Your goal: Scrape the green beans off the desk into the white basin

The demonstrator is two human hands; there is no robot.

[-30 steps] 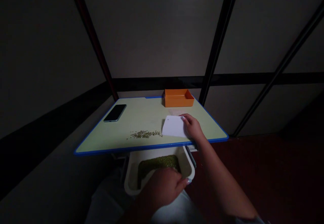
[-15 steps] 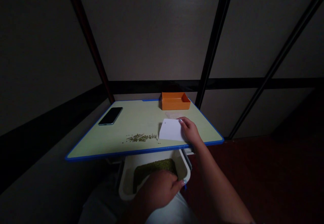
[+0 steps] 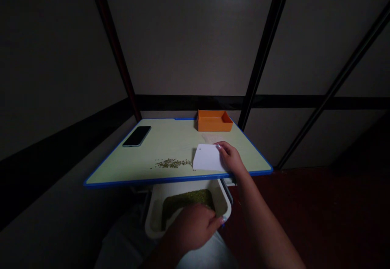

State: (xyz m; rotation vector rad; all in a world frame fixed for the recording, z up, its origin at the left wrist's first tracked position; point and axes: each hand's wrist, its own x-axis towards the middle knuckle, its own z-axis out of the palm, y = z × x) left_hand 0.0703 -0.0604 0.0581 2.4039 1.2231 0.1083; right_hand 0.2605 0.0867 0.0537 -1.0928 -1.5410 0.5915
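Note:
My right hand (image 3: 230, 156) pinches a white card (image 3: 209, 157) between thumb and fingers, holding it tilted over the right part of the table. The card's left edge is at the right end of a strip of small greenish beans or seeds (image 3: 171, 163) scattered on the tabletop. Below the table's front edge, my left hand (image 3: 198, 225) is closed at the near right rim of a white plastic bin (image 3: 227, 210), its thumb on the rim and its other fingers mostly hidden. A mass of green grains (image 3: 195, 197) lies inside the bin.
The pale table (image 3: 164, 139) has a raised blue edge. An orange open box (image 3: 215, 126) stands at the back right, with a clear plastic piece (image 3: 211, 138) before it. A phone (image 3: 137, 136) lies at the left. Dark panelled walls (image 3: 189, 46) rise behind.
The view has shifted slightly, so the table sits a little further right. Relative to the beans, the card has edged slightly left. My left hand keeps its place at the bin rim.

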